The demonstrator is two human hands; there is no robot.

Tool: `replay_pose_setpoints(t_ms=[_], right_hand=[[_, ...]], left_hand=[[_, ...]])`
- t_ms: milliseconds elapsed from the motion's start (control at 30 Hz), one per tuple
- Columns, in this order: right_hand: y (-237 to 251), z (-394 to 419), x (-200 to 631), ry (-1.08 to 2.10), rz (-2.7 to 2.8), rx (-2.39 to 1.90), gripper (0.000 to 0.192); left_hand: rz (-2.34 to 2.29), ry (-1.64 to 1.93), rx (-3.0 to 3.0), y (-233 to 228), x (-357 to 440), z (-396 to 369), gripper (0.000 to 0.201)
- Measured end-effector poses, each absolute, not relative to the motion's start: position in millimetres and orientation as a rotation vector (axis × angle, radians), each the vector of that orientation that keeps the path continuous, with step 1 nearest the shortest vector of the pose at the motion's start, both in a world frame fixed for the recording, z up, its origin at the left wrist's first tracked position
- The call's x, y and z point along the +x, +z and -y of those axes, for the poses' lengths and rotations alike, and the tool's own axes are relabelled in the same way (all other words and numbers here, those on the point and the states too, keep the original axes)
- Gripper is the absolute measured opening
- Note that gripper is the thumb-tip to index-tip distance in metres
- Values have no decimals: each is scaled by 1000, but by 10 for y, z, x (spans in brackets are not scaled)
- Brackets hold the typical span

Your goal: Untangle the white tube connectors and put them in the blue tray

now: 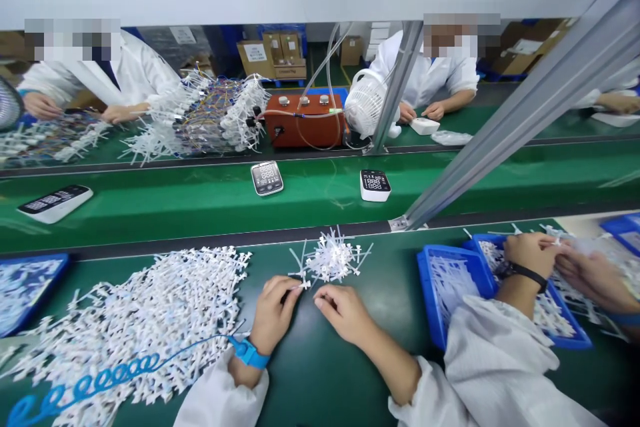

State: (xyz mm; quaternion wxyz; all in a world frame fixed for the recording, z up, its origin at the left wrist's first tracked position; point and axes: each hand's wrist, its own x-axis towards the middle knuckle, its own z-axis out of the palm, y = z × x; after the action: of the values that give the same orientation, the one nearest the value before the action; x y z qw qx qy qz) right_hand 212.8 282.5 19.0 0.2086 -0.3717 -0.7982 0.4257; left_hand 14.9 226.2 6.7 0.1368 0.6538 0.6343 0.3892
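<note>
While your left hand [273,313] pinches one small white plastic connector [303,285] between thumb and forefinger, its grip closed on the piece, your right hand [343,310] rests just beside it with the fingertips drawn together and, as far as you can see, nothing in them. The connector sits near the middle of the green surface [320,360], at the near edge of the small pile [333,259]. It looks light and stiff, with thin arms that would likely bend or snap under a hard squeeze, so hold it by the thicker centre, not the tips. A large heap of connectors [150,320] lies to the left, and a co-worker's hands [533,253] work over blue trays [450,287] to the right.
</note>
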Motion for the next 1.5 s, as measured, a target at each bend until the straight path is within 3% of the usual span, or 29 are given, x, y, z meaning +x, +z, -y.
replay_pose_setpoints(t_ms=[267, 600, 700, 933, 1067, 1300, 1400, 1500], right_hand=[[154, -2789, 2126, 1123, 2288, -1016, 13], [141, -2785, 2124, 1101, 2261, -1001, 16], [139, -2788, 2127, 1115, 2253, -988, 17], [94, -2785, 2133, 1108, 2251, -974, 19], [87, -2788, 2129, 1101, 2261, -978, 20], [98, -2806, 2121, 1070, 2265, -987, 20], [108, -2805, 2119, 1080, 2255, -981, 21], [116, -2803, 2117, 1084, 2251, -973, 21]], left_hand=[[-2109, 842, 1853, 33, 121, -2341, 21], [-2058, 717, 1940, 132, 225, -2353, 22], [-2143, 682, 1944, 276, 214, -2170, 33], [-2262, 612, 1923, 586, -563, -1477, 25], [-2374, 397, 1870, 624, -819, -1370, 26], [-2488, 59, 1644, 496, -603, -1569, 25], [-2461, 128, 1640, 493, -602, -1589, 25], [-2397, 458, 1650, 573, -626, -1562, 31]])
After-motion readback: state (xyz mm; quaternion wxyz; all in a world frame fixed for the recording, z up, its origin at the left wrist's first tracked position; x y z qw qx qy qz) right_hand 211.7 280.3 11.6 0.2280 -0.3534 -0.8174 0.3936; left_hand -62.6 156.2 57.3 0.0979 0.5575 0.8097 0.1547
